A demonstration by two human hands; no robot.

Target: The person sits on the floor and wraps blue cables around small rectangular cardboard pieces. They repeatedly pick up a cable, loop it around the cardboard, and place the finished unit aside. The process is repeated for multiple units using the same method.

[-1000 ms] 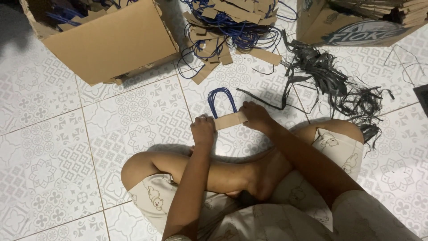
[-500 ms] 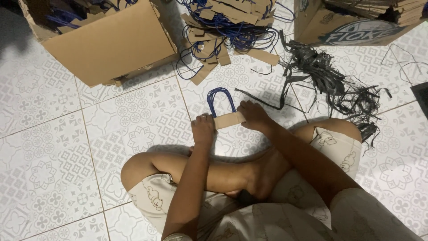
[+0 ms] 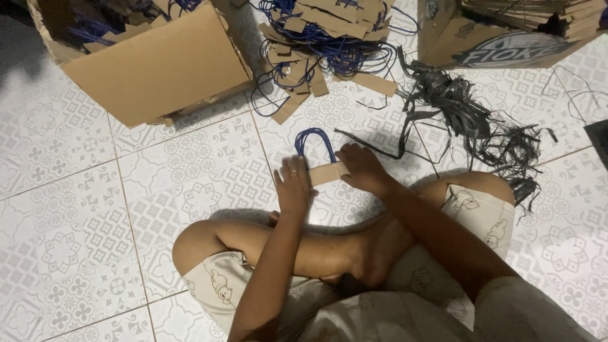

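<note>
Head view looks straight down on my crossed legs and a patterned white tile floor (image 3: 76, 209). I see my left hand (image 3: 293, 187) lying flat, palm down, pressing on the left end of a small brown cardboard strip (image 3: 328, 172) that rests on the floor just ahead of my knees. My right hand (image 3: 359, 166) covers the strip's right end, fingers curled down over it, so both hands bear on the same piece. A loop of blue cord (image 3: 315, 143) arches up from the strip's far edge and lies flat on the tile between the two hands. Farther off, at the top of the frame, a heap of similar cardboard strips tangled with blue cord (image 3: 329, 38) sits on the floor. An open cardboard box (image 3: 158, 66) stands to its left, with more blue cord showing inside. A second box (image 3: 506, 31) stands at the upper right, and a pile of black plastic straps (image 3: 472, 120) sprawls just below it, well apart from my hands.
</note>
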